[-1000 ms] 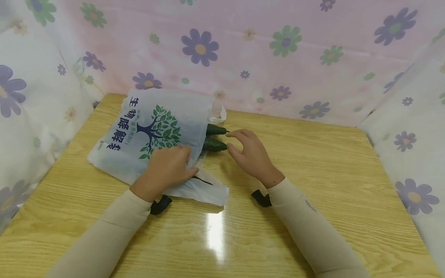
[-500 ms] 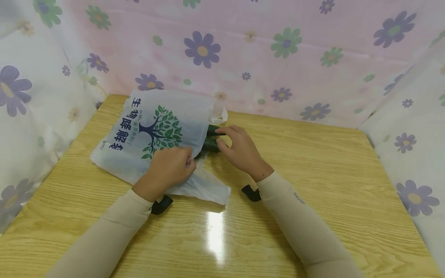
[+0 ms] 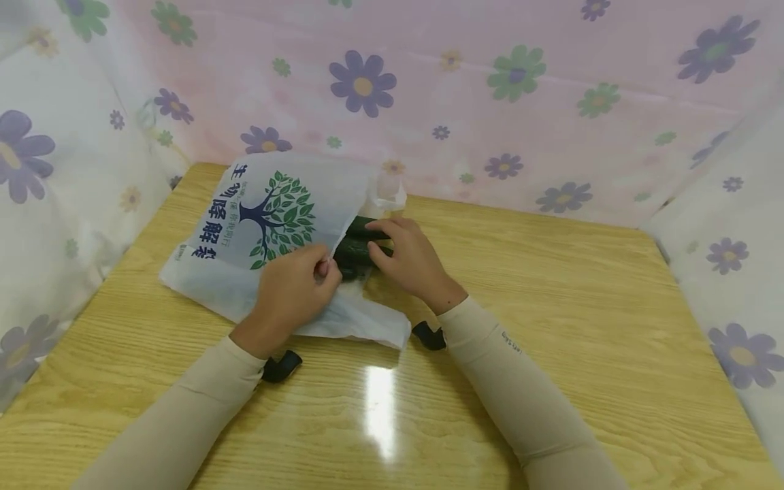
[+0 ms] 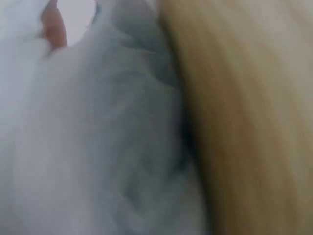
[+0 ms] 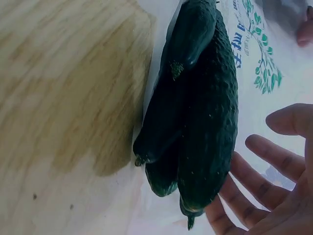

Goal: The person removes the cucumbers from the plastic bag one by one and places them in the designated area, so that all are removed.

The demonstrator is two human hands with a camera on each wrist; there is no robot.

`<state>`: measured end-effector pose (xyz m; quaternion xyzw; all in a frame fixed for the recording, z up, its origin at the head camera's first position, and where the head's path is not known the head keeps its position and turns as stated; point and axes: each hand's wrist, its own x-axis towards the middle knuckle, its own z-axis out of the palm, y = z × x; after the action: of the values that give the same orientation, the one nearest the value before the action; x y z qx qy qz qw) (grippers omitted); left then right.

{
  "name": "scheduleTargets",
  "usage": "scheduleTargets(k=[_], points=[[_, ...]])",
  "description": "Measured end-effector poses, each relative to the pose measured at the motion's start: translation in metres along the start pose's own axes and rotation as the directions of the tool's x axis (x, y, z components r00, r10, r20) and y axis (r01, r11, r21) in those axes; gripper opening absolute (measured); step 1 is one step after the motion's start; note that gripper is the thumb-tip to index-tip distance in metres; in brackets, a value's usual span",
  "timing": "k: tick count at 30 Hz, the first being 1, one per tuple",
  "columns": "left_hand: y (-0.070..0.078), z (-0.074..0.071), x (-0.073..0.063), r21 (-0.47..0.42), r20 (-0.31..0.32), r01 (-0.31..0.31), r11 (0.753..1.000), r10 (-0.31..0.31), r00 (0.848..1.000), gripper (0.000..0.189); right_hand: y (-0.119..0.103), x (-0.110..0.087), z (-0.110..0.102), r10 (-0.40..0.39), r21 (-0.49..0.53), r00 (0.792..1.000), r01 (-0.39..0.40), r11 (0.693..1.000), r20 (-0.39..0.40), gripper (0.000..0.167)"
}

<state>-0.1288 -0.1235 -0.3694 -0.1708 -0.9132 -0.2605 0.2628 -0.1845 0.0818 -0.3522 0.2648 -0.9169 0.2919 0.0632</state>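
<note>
A white plastic bag (image 3: 202, 258) with a printed tree lies on its side, its mouth facing right. At that mouth my left hand (image 3: 290, 292) pinches the upper edge of the plastic between thumb and curled fingers. Several dark green cucumbers (image 5: 208, 112) lie together in the opening, partly covered by the bag in the head view. My right hand (image 3: 413, 265) is at their outer ends. Its fingers are spread beside the cucumbers in the right wrist view, and whether they touch is hard to tell. The left wrist view is blurred, mostly pale bag plastic (image 4: 98, 122).
The wooden table (image 3: 582, 327) extends to the right and in front. A loop-shaped bag handle (image 3: 388, 197) sticks out at the back, and another bag flap (image 3: 367, 323) lies toward the front. A flowered curtain (image 3: 429, 88) encloses the table at the back and sides.
My right hand has moved left to the bag's mouth. The left thumb has closed onto the bag's edge, which is pulled back to the left, so more of the cucumbers shows.
</note>
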Motion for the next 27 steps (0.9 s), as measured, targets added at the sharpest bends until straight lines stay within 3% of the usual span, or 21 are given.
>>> scheduleTargets(k=[4,7,14,20,27], points=[[-0.005,0.000,-0.005,-0.067,-0.109,-0.020,0.998,0.012,0.994,0.023,0.000,-0.001,0.003,-0.013,-0.009,1.000,0.013,1.000,0.015,0.036],[-0.008,0.000,-0.006,-0.122,-0.145,-0.022,0.992,0.004,0.989,0.022,0.000,-0.003,0.004,-0.017,-0.017,0.999,0.018,1.000,0.036,0.036],[-0.009,0.002,-0.006,-0.185,-0.153,0.000,0.983,-0.029,0.988,0.023,0.001,-0.005,0.007,-0.041,-0.090,0.994,0.050,0.995,0.098,0.043],[-0.009,0.002,-0.006,-0.185,-0.160,-0.004,0.983,-0.026,0.987,0.022,0.003,-0.003,0.012,-0.052,-0.142,0.981,0.079,0.987,0.185,0.053],[-0.012,0.003,-0.005,-0.174,-0.127,-0.008,0.985,-0.015,0.992,0.022,0.005,-0.002,0.017,-0.089,-0.186,0.972,0.131,0.974,0.217,0.055]])
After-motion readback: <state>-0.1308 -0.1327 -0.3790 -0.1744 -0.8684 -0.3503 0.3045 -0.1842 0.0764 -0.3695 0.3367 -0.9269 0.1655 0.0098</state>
